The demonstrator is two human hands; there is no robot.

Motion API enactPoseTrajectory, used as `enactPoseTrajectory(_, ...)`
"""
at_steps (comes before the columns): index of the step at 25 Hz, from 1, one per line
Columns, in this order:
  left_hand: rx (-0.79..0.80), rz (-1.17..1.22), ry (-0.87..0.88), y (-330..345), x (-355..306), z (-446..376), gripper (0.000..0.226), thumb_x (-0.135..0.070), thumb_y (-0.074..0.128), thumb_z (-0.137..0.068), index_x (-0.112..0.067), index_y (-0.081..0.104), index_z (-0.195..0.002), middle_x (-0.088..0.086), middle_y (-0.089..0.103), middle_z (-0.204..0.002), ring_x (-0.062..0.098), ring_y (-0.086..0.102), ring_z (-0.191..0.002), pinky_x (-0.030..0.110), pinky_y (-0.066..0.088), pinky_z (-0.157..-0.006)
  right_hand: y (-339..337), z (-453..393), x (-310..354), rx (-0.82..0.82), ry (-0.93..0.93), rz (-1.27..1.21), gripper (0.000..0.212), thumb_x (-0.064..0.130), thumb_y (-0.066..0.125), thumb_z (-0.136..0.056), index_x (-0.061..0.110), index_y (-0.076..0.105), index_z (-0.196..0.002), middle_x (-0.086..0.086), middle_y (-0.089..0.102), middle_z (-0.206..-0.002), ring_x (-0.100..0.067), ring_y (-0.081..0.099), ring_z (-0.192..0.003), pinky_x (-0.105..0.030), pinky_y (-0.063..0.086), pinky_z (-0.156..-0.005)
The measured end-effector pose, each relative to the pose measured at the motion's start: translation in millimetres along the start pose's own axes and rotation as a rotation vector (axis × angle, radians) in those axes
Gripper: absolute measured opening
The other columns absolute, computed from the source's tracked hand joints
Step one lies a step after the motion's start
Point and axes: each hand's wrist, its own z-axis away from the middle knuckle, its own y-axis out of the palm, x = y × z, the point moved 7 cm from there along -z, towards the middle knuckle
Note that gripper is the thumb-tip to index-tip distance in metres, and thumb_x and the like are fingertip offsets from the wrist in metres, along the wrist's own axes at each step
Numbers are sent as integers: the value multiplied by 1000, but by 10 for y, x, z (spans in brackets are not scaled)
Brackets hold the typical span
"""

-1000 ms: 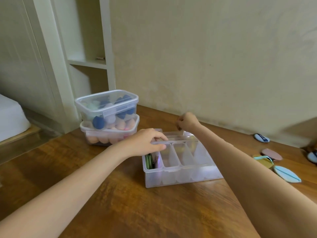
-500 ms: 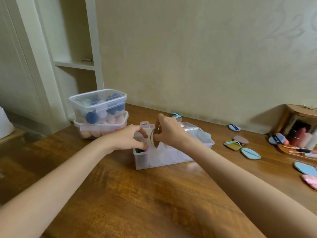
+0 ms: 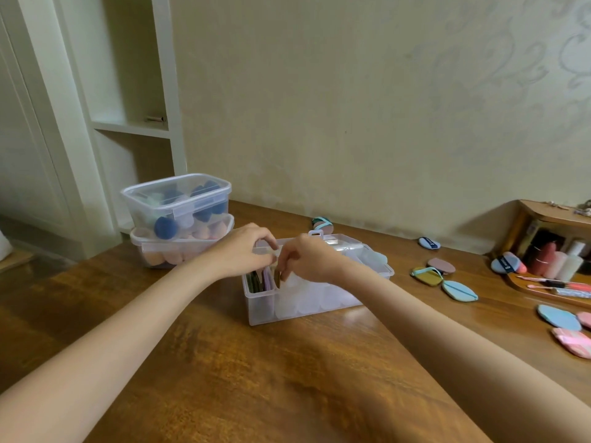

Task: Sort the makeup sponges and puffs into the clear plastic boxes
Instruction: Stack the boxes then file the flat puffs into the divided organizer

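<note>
Here, on the wooden table (image 3: 224,362), the biggest thing is a stack of two lidded clear boxes: the upper box (image 3: 176,199) holds dark blue and pale sponges, the lower box (image 3: 179,247) peach and pink ones. Just right of them stands the divided box (image 3: 307,302), its lid swung open behind; thin puffs stand on edge in its left slots, green and pink, and the other slots look frosted, so their contents are hard to make out. Both hands meet over those left slots. The left hand (image 3: 243,251) pinches the box's rim or a divider, I cannot tell which. The right hand (image 3: 307,259) has its fingers curled down round a brownish puff (image 3: 277,278), mostly hidden. More loose puffs (image 3: 447,279) lie to the right; a pink one (image 3: 575,342) is cut off by the frame edge.
</note>
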Motion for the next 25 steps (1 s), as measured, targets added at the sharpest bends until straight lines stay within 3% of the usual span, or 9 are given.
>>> enactPoseTrajectory(2, 133, 3, 40, 75, -56, -79, 25, -33, 60, -88, -24, 60, -112, -3, 50, -125, 12, 51, -111, 24, 48, -84, -249, -126, -156, -106, 39, -71, 28, -4, 47, -83, 4, 73, -90, -11, 73, -96, -7, 52, -68, -12, 40, -60)
enactPoseTrajectory(6, 292, -95, 99, 179, -68, -358, 14, -27, 65, -86, -21, 65, -98, -8, 50, -105, 5, 51, -93, 24, 48, -83, -684, -582, -824, -317, 264, -90, 35, -3, 41, -84, 6, 70, -101, -10, 69, -96, -22, 59, -85, -16, 42, -58)
enactPoseTrajectory(8, 358, -65, 141, 221, -73, -474, 3, -21, 66, -85, -20, 64, -87, -9, 54, -95, 2, 50, -80, 14, 43, -71, -624, -871, -1186, -188, 393, 61, 34, 4, 43, -91, 6, 63, -117, -9, 64, -107, -27, 58, -95, -16, 45, -64)
enactPoseTrajectory(10, 426, -8, 158, 264, -40, -569, 5, -16, 66, -84, -17, 62, -82, -12, 57, -86, -5, 53, -72, 6, 41, -61, -491, -1122, -1441, -18, 436, 242, 37, 10, 47, -93, 6, 53, -130, -13, 57, -127, -31, 55, -115, -25, 46, -89)
enactPoseTrajectory(13, 471, 48, 153, 315, 12, -641, 6, -14, 66, -84, -15, 61, -81, -13, 56, -81, -17, 51, -65, -1, 39, -57, -270, -1343, -1688, 107, 459, 143, 41, 18, 46, -95, 8, 48, -135, -12, 51, -137, -30, 49, -124, -37, 38, -107)
enactPoseTrajectory(16, 451, 43, 163, 334, 46, -663, 8, -15, 66, -85, -17, 60, -80, -14, 55, -81, -20, 48, -67, -1, 38, -59, -144, -1525, -1837, 86, 471, 99, 38, 22, 47, -94, 7, 55, -128, -12, 58, -128, -31, 52, -120, -38, 40, -106)
enactPoseTrajectory(20, 399, 15, 145, 298, 34, -606, 3, -21, 64, -86, -18, 63, -86, -15, 54, -86, -9, 51, -73, 8, 41, -63, -446, -1392, -1864, -278, 494, -95, 26, -2, 53, -81, -5, 70, -100, -9, 72, -73, -28, 64, -87, -34, 54, -86)
enactPoseTrajectory(22, 369, -15, 107, 273, 28, -538, 11, -28, 61, -88, -20, 64, -95, -16, 50, -90, -1, 50, -80, 13, 43, -72, -643, -1118, -1607, -430, 388, -227, 30, -13, 46, -79, -7, 71, -94, -14, 67, -80, -19, 62, -67, -26, 55, -74)
enactPoseTrajectory(25, 300, -53, 66, 246, -6, -414, 22, -32, 59, -89, -20, 67, -106, -12, 54, -101, 4, 52, -96, 22, 44, -84, -745, -653, -941, -481, 152, -239, 30, -7, 48, -83, 1, 67, -105, -15, 67, -88, -23, 64, -74, -26, 58, -73)
